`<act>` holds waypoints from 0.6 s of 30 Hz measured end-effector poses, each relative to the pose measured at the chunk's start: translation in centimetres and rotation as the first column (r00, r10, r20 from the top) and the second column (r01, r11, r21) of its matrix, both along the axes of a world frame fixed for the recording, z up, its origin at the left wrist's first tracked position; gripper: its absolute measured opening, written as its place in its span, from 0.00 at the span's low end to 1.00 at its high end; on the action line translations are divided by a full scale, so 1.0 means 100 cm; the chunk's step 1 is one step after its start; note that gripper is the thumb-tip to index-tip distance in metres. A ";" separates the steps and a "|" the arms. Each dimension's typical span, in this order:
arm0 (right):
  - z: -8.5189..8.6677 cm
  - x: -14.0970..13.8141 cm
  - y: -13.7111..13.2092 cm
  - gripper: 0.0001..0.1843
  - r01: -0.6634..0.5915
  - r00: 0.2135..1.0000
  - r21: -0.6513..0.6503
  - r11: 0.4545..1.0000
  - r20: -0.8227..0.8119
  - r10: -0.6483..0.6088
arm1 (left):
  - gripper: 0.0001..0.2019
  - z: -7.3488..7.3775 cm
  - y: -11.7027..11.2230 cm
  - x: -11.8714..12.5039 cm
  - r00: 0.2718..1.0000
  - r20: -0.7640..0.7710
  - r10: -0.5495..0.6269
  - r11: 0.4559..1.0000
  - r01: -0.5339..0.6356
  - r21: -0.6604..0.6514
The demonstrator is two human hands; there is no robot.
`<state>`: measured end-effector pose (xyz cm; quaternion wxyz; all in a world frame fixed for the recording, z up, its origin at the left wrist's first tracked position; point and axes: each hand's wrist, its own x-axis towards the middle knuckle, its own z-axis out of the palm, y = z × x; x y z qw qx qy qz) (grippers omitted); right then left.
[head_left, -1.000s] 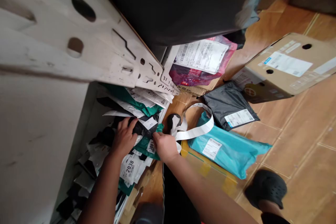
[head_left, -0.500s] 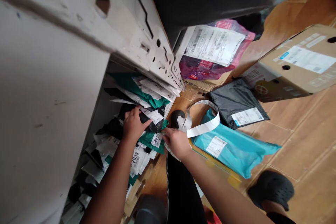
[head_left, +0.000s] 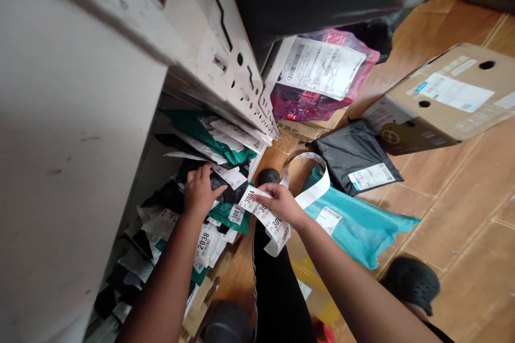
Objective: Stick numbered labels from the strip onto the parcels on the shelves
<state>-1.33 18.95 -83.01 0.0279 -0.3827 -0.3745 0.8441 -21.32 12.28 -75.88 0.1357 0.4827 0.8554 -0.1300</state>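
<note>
My left hand [head_left: 200, 188] is on a black plastic parcel [head_left: 235, 193] in the shelf, with its fingers over the far edge and its thumb against the near face. A white printed label [head_left: 232, 176] lies on that parcel. My right hand [head_left: 280, 202] pinches a strip of number labels [head_left: 272, 225] between thumb and fingers. The strip's free end, printed 3004, is close to the black parcel; the rest loops behind the hand. Just below, a green parcel [head_left: 241, 225] bears a 3001 label [head_left: 236, 214].
Several packed parcels, one marked 2038 [head_left: 203, 244], fill the shelf beside a white perforated metal post [head_left: 225, 59]. On the wooden floor lie a turquoise parcel [head_left: 362, 230], a black mailer [head_left: 346, 147] and a cardboard box [head_left: 454, 123]. A pink-purple parcel [head_left: 317, 102] lies behind.
My right hand has drawn back slightly from the parcels, and the label strip's printed numbers now face up. My left hand stays at the black parcel.
</note>
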 end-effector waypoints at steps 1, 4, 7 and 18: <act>0.000 -0.001 -0.001 0.21 0.007 1.000 -0.026 1.000 -0.010 -0.007 | 0.34 0.000 0.000 0.000 1.000 0.000 -0.001 1.000 0.001 0.002; -0.002 -0.006 -0.007 0.24 0.040 0.998 -0.077 0.996 -0.049 -0.044 | 0.33 0.000 0.000 0.001 1.000 0.005 -0.002 1.000 0.002 0.012; -0.005 -0.012 -0.016 0.25 0.101 0.993 -0.109 0.989 -0.053 -0.108 | 0.32 0.001 0.000 0.000 1.000 0.009 -0.003 1.000 0.002 0.016; -0.010 -0.021 -0.032 0.23 0.149 0.988 0.013 0.989 0.040 -0.149 | 0.19 -0.006 0.001 0.019 0.999 -0.005 0.034 0.997 -0.034 0.075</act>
